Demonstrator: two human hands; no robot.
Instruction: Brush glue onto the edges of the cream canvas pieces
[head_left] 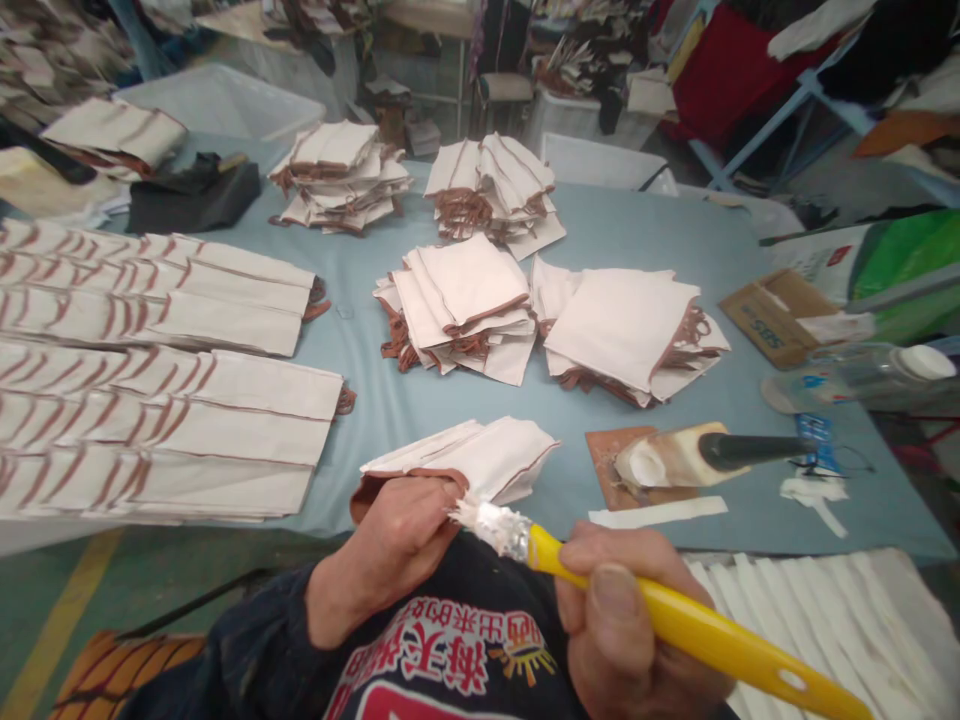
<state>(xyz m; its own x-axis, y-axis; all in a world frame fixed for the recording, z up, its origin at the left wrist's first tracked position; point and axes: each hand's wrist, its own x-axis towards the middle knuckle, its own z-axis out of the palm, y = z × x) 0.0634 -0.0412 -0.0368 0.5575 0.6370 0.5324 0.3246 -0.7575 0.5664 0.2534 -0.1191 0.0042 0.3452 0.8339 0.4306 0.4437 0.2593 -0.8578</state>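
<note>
I monitor the counter [637,225]. At its six o'clock edge, fingers of the left hand [401,525] grasp a cloth bundle [506,450]; at five o'clock, the right hand [626,600] grips the brush [701,628]. Caution: overloaded bristles [466,508] could smear the cloth bundle.

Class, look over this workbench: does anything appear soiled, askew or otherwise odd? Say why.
The brush in the right hand looks odd: something pale cakes its bristles and metal collar. The middle fabric stacks sit askew, edges jutting unevenly, unlike the neater overlapping rows on the left.
</note>
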